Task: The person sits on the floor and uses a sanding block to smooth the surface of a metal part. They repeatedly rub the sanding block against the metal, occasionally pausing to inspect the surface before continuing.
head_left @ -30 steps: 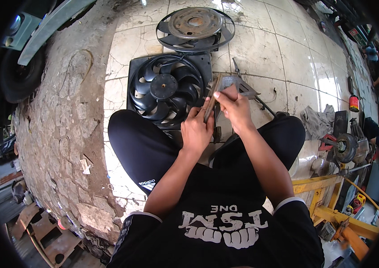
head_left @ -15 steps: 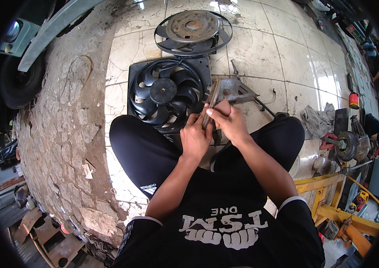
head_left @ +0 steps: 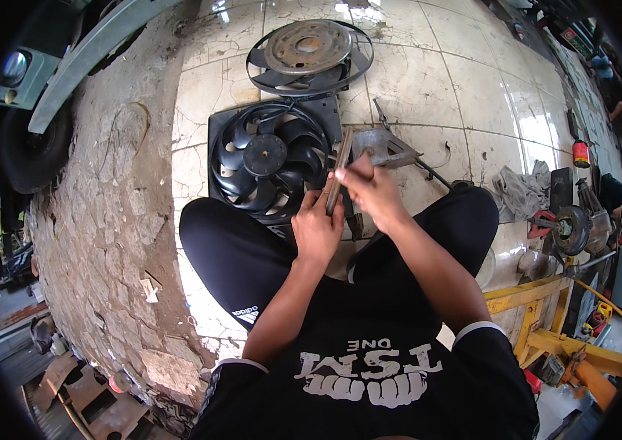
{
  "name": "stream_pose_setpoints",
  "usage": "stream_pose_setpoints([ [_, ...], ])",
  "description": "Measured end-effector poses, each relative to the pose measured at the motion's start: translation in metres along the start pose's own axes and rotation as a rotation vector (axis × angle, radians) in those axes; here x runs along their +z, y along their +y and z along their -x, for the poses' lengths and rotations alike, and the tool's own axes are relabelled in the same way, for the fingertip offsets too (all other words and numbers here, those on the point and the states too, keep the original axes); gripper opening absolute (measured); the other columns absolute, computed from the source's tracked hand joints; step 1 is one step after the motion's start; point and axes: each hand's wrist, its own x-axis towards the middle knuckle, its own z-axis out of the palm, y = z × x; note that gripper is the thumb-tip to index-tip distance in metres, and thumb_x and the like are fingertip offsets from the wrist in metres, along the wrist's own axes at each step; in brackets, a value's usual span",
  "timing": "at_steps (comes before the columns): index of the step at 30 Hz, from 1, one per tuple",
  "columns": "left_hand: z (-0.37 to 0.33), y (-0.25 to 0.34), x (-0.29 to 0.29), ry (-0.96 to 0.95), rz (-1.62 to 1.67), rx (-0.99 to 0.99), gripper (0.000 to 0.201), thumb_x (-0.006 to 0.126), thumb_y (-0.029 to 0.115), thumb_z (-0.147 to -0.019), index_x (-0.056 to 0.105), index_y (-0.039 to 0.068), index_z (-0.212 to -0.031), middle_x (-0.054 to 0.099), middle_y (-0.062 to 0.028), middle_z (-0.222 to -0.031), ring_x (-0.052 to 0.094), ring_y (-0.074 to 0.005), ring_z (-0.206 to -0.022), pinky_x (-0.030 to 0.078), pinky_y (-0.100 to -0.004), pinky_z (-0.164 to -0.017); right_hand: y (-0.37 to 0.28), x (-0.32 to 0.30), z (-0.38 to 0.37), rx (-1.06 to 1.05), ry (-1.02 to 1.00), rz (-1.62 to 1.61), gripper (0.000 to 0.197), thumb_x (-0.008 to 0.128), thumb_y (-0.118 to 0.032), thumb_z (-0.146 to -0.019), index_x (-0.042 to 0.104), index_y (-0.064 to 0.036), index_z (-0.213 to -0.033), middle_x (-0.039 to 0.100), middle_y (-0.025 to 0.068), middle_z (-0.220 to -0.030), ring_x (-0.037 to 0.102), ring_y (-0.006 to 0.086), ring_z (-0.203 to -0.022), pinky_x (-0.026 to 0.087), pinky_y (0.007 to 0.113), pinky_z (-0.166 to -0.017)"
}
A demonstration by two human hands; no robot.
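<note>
Between my knees my left hand (head_left: 316, 227) is closed round the lower end of a narrow, rusty brown metal strip (head_left: 342, 155), which points away from me. My right hand (head_left: 375, 196) pinches a small brown sheet (head_left: 361, 166) that looks like folded sandpaper, against the strip's right side. Just left of the strip lies a black radiator fan (head_left: 264, 154) in its square shroud. A grey metal bracket (head_left: 384, 149) rests on the tiles right of my hands. My fingers hide the strip's lower end and part of the sheet.
Beyond the fan, a rusty round disc (head_left: 307, 46) lies on a second black fan (head_left: 274, 79). To the right are a red can (head_left: 580, 153), a grey rag (head_left: 520, 191) and a yellow metal frame (head_left: 531, 295). Rough broken ground (head_left: 113, 220) borders the tiles on the left.
My right hand has moved slightly up along the strip with the brown sheet. The strip stands a little straighter, and my left hand keeps its hold.
</note>
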Motion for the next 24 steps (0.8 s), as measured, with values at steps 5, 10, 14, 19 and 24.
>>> stream_pose_setpoints([
  [5, -0.003, -0.008, 0.004, 0.007, -0.044, 0.057, 0.047, 0.073, 0.017, -0.097, 0.071, 0.016, -0.144, 0.073, -0.0144, -0.096, 0.074, -0.0383, -0.073, 0.060, -0.0485, -0.065, -0.003, -0.006, -0.006, -0.025, -0.037, 0.003, 0.029, 0.082, -0.031, -0.098, 0.079, -0.0037, -0.107, 0.062, -0.0035, -0.072, 0.051, 0.0040, -0.059, 0.036, 0.024, -0.050],
  [10, 0.002, -0.011, 0.002, -0.004, -0.026, 0.034, 0.047, 0.075, 0.019, -0.096, 0.071, 0.016, -0.144, 0.073, -0.0140, -0.097, 0.074, -0.0392, -0.076, 0.061, -0.0492, -0.067, 0.006, 0.003, 0.006, 0.080, -0.122, -0.143, 0.027, 0.083, -0.030, -0.097, 0.078, -0.0068, -0.111, 0.062, -0.0037, -0.074, 0.049, 0.0017, -0.060, 0.031, 0.020, -0.046],
  [14, 0.003, -0.016, 0.005, 0.012, -0.048, 0.073, 0.050, 0.075, 0.020, -0.097, 0.069, 0.017, -0.146, 0.072, -0.0135, -0.094, 0.074, -0.0370, -0.072, 0.060, -0.0477, -0.064, 0.001, -0.004, -0.012, 0.045, -0.014, -0.064, 0.031, 0.086, -0.035, -0.094, 0.079, -0.0054, -0.101, 0.065, -0.0028, -0.071, 0.050, 0.0033, -0.056, 0.035, 0.022, -0.047],
  [19, 0.000, -0.003, 0.007, 0.028, -0.048, 0.055, 0.044, 0.075, 0.022, -0.098, 0.072, 0.015, -0.142, 0.070, -0.0132, -0.088, 0.072, -0.0332, -0.065, 0.059, -0.0450, -0.059, 0.004, -0.015, -0.032, 0.140, 0.101, -0.269, 0.031, 0.081, -0.041, -0.098, 0.067, -0.0132, -0.094, 0.060, -0.0036, -0.076, 0.044, 0.0021, -0.055, 0.033, 0.020, -0.046],
  [24, -0.010, 0.001, 0.003, 0.026, -0.032, 0.034, 0.043, 0.074, 0.023, -0.100, 0.073, 0.015, -0.142, 0.072, -0.0139, -0.093, 0.074, -0.0343, -0.072, 0.060, -0.0457, -0.065, 0.006, -0.005, -0.016, 0.086, 0.028, -0.508, 0.019, 0.068, -0.034, -0.107, 0.061, -0.0167, -0.112, 0.063, 0.0006, -0.094, 0.047, 0.0063, -0.062, 0.034, 0.022, -0.050],
])
